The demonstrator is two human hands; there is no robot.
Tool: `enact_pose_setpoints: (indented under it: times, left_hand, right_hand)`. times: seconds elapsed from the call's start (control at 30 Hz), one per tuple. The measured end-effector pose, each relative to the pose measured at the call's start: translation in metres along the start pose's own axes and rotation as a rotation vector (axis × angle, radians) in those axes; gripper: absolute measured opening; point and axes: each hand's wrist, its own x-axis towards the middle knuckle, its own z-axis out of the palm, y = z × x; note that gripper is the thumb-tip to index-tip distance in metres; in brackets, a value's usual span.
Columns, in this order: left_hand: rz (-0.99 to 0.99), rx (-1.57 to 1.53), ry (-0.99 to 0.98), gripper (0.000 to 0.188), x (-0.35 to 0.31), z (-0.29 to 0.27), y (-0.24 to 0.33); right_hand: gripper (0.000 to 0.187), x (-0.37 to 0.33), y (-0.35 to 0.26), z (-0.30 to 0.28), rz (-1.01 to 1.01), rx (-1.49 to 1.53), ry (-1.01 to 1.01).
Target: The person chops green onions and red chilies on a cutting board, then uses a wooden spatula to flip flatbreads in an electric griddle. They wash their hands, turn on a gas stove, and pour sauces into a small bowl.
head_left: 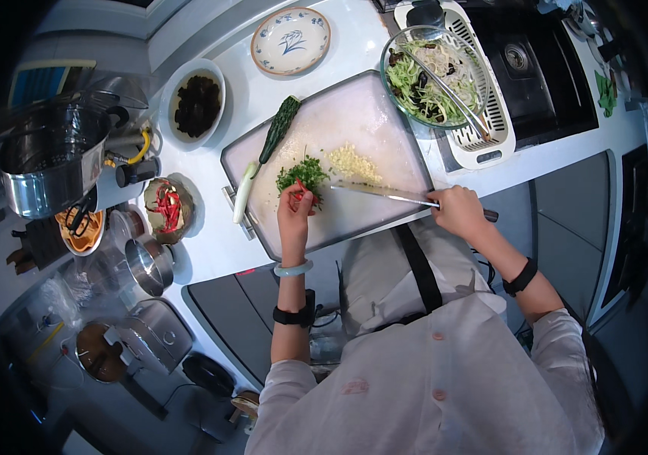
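Note:
My right hand (461, 213) is wrapped round the dark handle of a kitchen knife (385, 192). Its blade points left, low over the cutting board (377, 106). Close to the blade's tip, my left hand (294, 216) has its fingers pinched on a bit of red chili pepper (298, 186). Right behind those fingers lies a heap of chopped green herbs (307, 171). Minced garlic (353, 162) is spread to the right of the herbs. A dark green cucumber (280, 127) and a pale green-white stalk (245, 191) rest along the board's left side.
A glass bowl of shredded vegetables (434, 87) with tongs stands beyond the board's right corner, by the sink (536, 83). Behind are a patterned plate (291, 41) and a white bowl of dark pieces (197, 105). Leftward sit a dish of red chilies (166, 208) and a steel pot (51, 171).

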Motion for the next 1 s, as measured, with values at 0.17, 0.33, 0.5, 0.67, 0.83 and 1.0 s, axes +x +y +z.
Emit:
enact_pose_setpoints:
  times: [0.17,0.33,0.5,0.67,0.83,1.0]
  left_hand:
    - [0.116,0.171,-0.010,0.014,-0.021,0.022,-0.023]
    - [0.393,0.667,0.053,0.021,-0.024,0.058,-0.028]
    - [0.247,0.549,0.078,0.024,-0.027,0.066,-0.020]
    - [0.352,0.608,0.142,0.027,-0.028,0.052,-0.021]
    - [0.227,0.480,0.149,0.023,-0.027,0.050,-0.029]
    - [0.142,-0.140,0.248,0.020,-0.023,0.058,-0.041]
  right_hand:
    - [0.027,0.014,-0.002,-0.015,0.036,-0.020,0.008]
    - [0.027,0.006,-0.010,-0.020,0.066,0.038,-0.027]
    - [0.027,-0.005,-0.011,-0.014,0.092,0.081,-0.009]
    - [0.026,-0.010,-0.009,-0.009,0.083,0.118,0.021]
    - [0.025,-0.015,-0.012,-0.006,0.070,0.154,0.032]
    - [0.026,-0.019,-0.015,-0.003,0.058,0.184,0.052]
